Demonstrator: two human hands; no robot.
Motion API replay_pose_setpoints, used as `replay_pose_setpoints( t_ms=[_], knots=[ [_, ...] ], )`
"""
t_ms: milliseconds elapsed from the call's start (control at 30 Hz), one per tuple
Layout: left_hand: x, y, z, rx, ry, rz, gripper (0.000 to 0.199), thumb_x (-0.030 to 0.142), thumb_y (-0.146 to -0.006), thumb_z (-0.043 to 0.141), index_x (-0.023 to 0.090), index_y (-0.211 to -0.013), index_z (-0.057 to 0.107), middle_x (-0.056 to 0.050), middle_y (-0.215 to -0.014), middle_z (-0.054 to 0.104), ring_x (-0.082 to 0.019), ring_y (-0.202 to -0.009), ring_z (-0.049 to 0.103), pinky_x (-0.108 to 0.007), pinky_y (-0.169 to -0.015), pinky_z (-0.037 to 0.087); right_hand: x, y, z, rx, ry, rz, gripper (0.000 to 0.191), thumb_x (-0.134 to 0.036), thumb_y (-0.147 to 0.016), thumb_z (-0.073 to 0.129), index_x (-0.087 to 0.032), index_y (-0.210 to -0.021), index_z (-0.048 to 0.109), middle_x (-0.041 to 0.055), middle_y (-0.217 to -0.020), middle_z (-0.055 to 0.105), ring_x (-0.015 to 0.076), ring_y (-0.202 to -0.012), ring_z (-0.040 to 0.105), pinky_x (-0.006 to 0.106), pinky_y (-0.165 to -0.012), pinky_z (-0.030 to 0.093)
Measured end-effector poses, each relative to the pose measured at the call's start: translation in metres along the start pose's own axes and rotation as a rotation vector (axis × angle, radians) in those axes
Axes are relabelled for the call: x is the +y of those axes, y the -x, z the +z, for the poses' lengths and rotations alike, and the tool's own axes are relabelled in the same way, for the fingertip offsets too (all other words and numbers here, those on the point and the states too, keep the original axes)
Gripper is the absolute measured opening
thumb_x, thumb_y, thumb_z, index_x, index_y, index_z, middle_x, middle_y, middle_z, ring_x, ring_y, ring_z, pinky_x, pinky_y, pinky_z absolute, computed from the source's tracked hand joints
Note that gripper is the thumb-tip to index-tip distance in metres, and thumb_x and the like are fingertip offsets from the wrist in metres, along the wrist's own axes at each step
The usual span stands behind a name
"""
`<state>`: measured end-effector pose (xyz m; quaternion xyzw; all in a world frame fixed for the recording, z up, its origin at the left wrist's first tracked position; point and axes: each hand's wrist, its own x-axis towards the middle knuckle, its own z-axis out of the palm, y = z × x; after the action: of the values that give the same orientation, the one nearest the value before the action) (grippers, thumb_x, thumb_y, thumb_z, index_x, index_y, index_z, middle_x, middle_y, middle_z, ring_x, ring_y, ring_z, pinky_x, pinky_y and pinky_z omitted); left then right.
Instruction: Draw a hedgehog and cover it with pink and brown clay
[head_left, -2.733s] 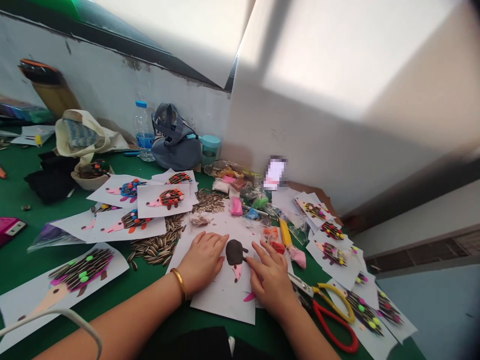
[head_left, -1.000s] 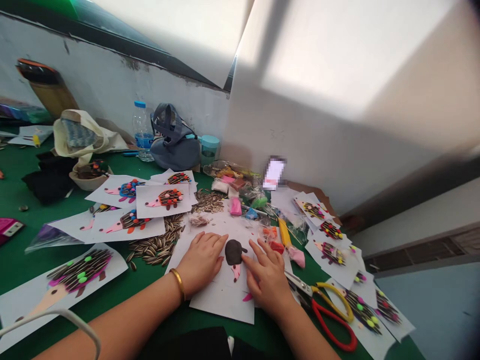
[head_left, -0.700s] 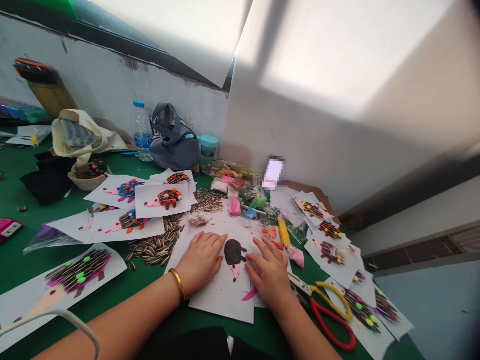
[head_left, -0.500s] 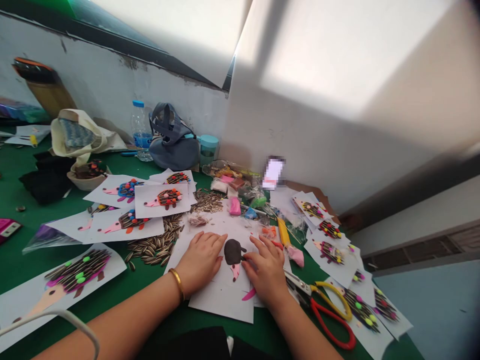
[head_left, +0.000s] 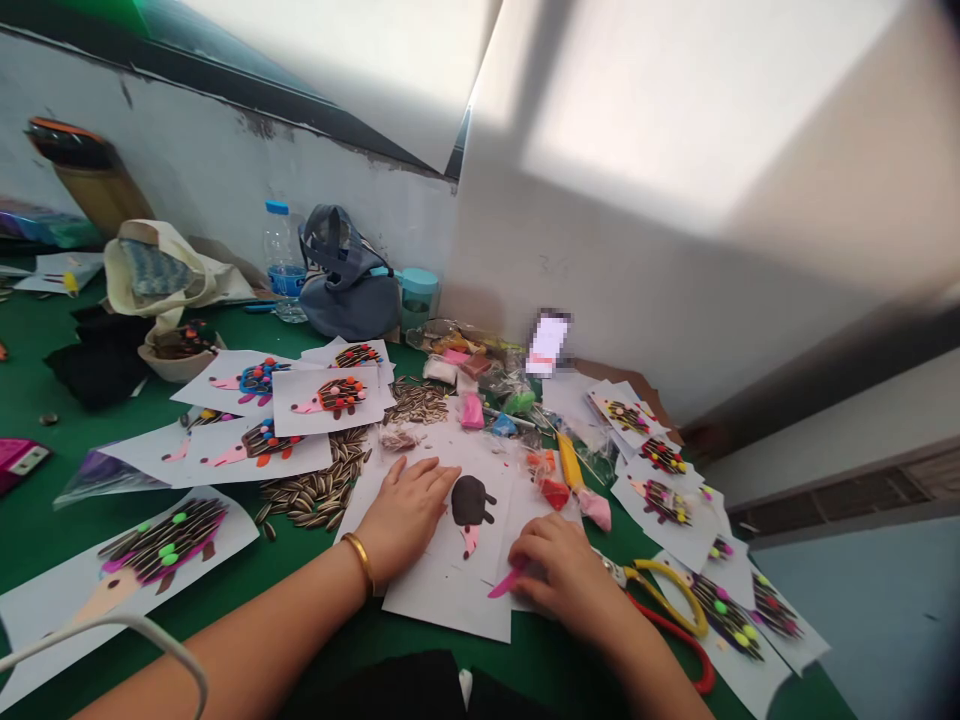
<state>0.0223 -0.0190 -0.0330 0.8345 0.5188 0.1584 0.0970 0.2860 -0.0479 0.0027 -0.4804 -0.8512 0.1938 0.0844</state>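
Observation:
A white sheet of paper point(head_left: 450, 604) lies in front of me. On it is a hedgehog figure: a dark clay body point(head_left: 469, 500) with two small legs and a pink pointed head point(head_left: 470, 539). My left hand point(head_left: 409, 515) rests flat on the sheet, fingers stretched out, just left of the dark body. To the lower right, my right hand point(head_left: 551, 565) has its fingers curled over a pink plastic clay knife point(head_left: 504, 584), whose blade shows on the paper. Red-and-yellow-handled scissors point(head_left: 667, 600) lie partly beneath my right forearm.
Sunflower seeds point(head_left: 319, 490) are heaped at the left. Finished hedgehog cards point(head_left: 330, 396) lie on both sides. Bagged coloured clay point(head_left: 472, 410) and a phone point(head_left: 548, 343) stand behind the sheet. A bottle point(head_left: 285, 265) and a blue bag point(head_left: 349, 290) are farther back.
My right hand has moved away from the clay body, down and right, onto the pink clay knife. My left hand has stayed almost in place.

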Motion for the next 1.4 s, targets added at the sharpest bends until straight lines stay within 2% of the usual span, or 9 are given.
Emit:
replay_pose_setpoints(
  t_ms=[167, 300, 400, 500, 600, 700, 867, 1400],
  knots=[
    [-0.005, -0.002, 0.002, -0.018, 0.016, -0.001, 0.047, 0.013, -0.094, 0.043, 0.027, -0.139, 0.045, -0.005, -0.141, 0.055, -0.026, -0.138, 0.038, -0.057, -0.115, 0.015, -0.010, 0.002, -0.001, -0.093, 0.083, 0.023, 0.011, -0.024, -0.081, 0.074, -0.023, -0.079, 0.063, -0.0006, -0.093, 0.064, 0.0202, -0.094, 0.053, 0.034, -0.081, 0.035],
    [-0.009, -0.003, 0.003, -0.036, 0.031, 0.007, 0.046, 0.013, -0.095, 0.040, 0.026, -0.140, 0.044, -0.006, -0.142, 0.054, -0.026, -0.139, 0.036, -0.060, -0.115, 0.013, -0.014, -0.004, -0.010, -0.132, 0.079, 0.025, 0.006, -0.019, -0.086, 0.064, -0.021, -0.082, 0.060, 0.0016, -0.089, 0.064, 0.0191, -0.088, 0.054, 0.030, -0.076, 0.037],
    [-0.008, -0.003, 0.001, -0.044, 0.032, 0.012, 0.047, 0.011, -0.095, 0.038, 0.025, -0.140, 0.045, -0.007, -0.142, 0.054, -0.026, -0.140, 0.036, -0.060, -0.116, 0.012, -0.014, -0.011, -0.019, -0.064, 0.007, 0.122, 0.008, -0.022, -0.092, 0.054, -0.020, -0.086, 0.060, 0.0023, -0.083, 0.064, 0.0176, -0.077, 0.057, 0.027, -0.066, 0.037],
    [-0.006, -0.003, -0.003, -0.039, 0.029, 0.024, 0.047, 0.010, -0.095, 0.035, 0.024, -0.139, 0.045, -0.008, -0.141, 0.055, -0.025, -0.139, 0.037, -0.060, -0.116, 0.013, -0.011, -0.020, -0.020, 0.089, -0.075, 0.126, 0.014, -0.019, -0.092, 0.048, -0.022, -0.095, 0.062, 0.0023, -0.088, 0.067, 0.0179, -0.081, 0.061, 0.027, -0.068, 0.040],
    [-0.005, -0.003, -0.006, -0.024, 0.028, 0.038, 0.043, 0.018, -0.096, 0.040, 0.023, -0.139, 0.046, -0.008, -0.142, 0.054, -0.027, -0.139, 0.037, -0.061, -0.116, 0.013, -0.006, -0.027, -0.007, 0.196, -0.068, 0.044, 0.027, -0.010, -0.085, 0.049, -0.023, -0.102, 0.065, 0.0031, -0.094, 0.070, 0.0187, -0.087, 0.063, 0.029, -0.074, 0.043],
    [-0.005, -0.003, -0.007, -0.028, 0.031, 0.080, 0.044, 0.020, -0.096, 0.042, 0.025, -0.140, 0.044, -0.007, -0.143, 0.052, -0.026, -0.141, 0.034, -0.060, -0.116, 0.011, 0.000, -0.028, 0.012, 0.264, 0.012, -0.015, 0.026, -0.009, -0.082, 0.051, -0.021, -0.100, 0.067, 0.0044, -0.089, 0.070, 0.0200, -0.084, 0.062, 0.030, -0.074, 0.044],
    [-0.004, -0.003, -0.007, -0.087, 0.038, 0.107, 0.050, 0.011, -0.094, 0.037, 0.027, -0.142, 0.041, -0.004, -0.145, 0.051, -0.025, -0.143, 0.032, -0.061, -0.116, 0.008, 0.003, -0.025, 0.024, 0.282, 0.071, -0.036, 0.026, -0.008, -0.081, 0.053, -0.021, -0.096, 0.068, 0.0039, -0.083, 0.068, 0.0197, -0.080, 0.060, 0.029, -0.071, 0.041],
    [-0.002, -0.004, -0.009, -0.103, 0.020, 0.095, 0.047, 0.015, -0.094, 0.040, 0.025, -0.140, 0.043, -0.006, -0.144, 0.052, -0.025, -0.141, 0.035, -0.060, -0.117, 0.011, 0.004, -0.029, 0.024, 0.297, 0.130, -0.102, 0.027, -0.008, -0.079, 0.057, -0.022, -0.095, 0.073, 0.0031, -0.076, 0.067, 0.0186, -0.074, 0.058, 0.029, -0.067, 0.041]
  ],
)
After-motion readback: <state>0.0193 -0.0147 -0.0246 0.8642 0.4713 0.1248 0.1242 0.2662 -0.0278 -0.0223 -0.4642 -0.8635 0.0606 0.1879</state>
